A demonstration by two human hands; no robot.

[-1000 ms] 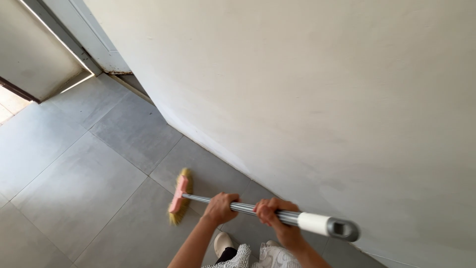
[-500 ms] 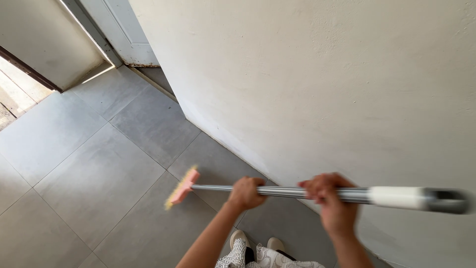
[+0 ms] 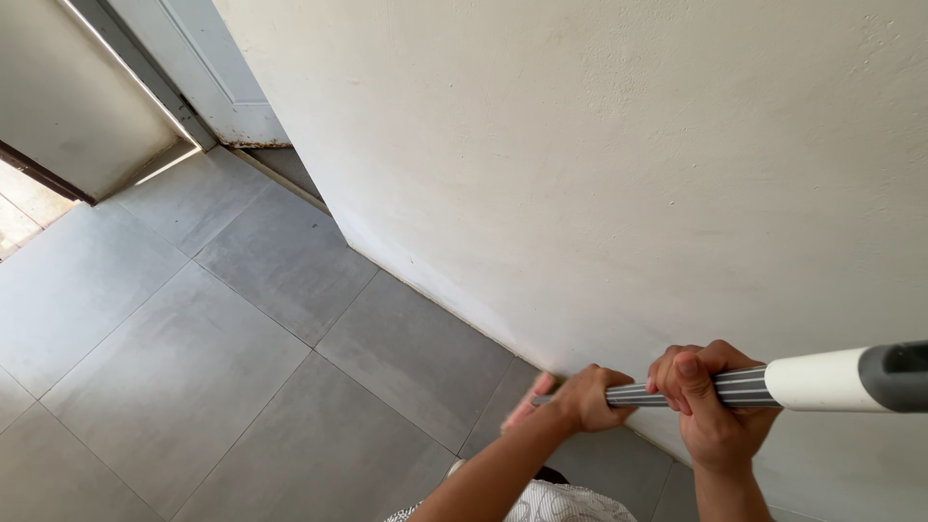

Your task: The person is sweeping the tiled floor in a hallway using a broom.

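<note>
I've got both hands wrapped tight round the broom handle (image 3: pixel 735 387), left hand (image 3: pixel 592 398) lower down, right hand (image 3: pixel 713 406) just above it near the white sleeve. The pink broom head (image 3: pixel 529 398) peeks out behind my left hand, low on the grey floor (image 3: pixel 242 348), right by the wall (image 3: pixel 599 174).

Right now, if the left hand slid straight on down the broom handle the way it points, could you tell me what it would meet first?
Likely the pink broom head, which peeks out just beyond the left hand at the foot of the wall. The hand hides the stretch of broom handle between them, so the gap is hard to judge.
</note>
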